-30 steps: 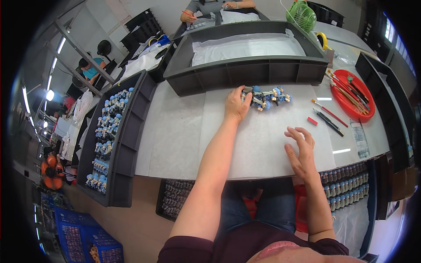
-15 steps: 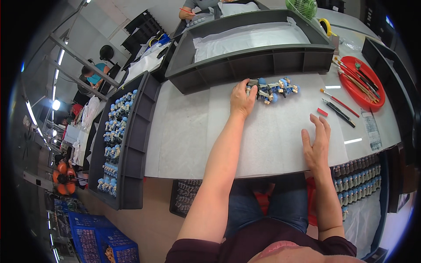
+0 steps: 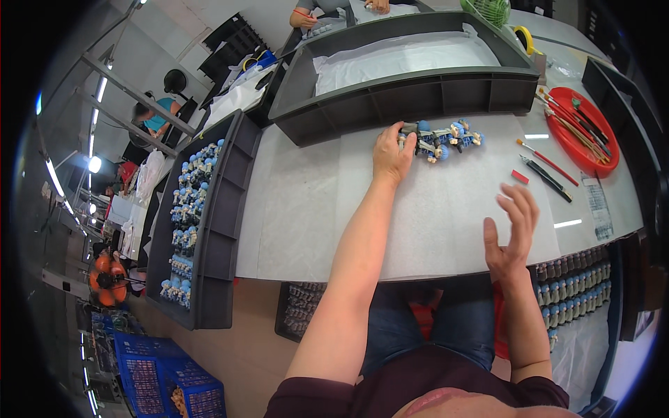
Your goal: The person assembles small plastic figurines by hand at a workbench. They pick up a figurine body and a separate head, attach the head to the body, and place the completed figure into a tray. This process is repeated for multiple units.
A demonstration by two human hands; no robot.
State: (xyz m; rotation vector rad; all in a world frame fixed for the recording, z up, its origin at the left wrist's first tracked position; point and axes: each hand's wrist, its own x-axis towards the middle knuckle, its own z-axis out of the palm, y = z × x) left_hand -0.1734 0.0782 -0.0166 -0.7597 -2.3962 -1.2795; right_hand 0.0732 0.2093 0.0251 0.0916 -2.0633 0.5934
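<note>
Left hand (image 3: 391, 155) reaches far out, fingers closed on the small figurines (image 3: 440, 138); right hand (image 3: 511, 233) hovers open, empty.

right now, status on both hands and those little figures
Left hand on the cluster of small blue-capped figures, grip not clear. Right hand open, empty, above the white table. Grey tray just behind the figures.

1 head cam, fisheye, looks steeply down on white table (image 3: 306, 209) from close above, edges bent

Clear printed plastic pkg (image 3: 598, 205) lies flat, table's right edge.
</note>
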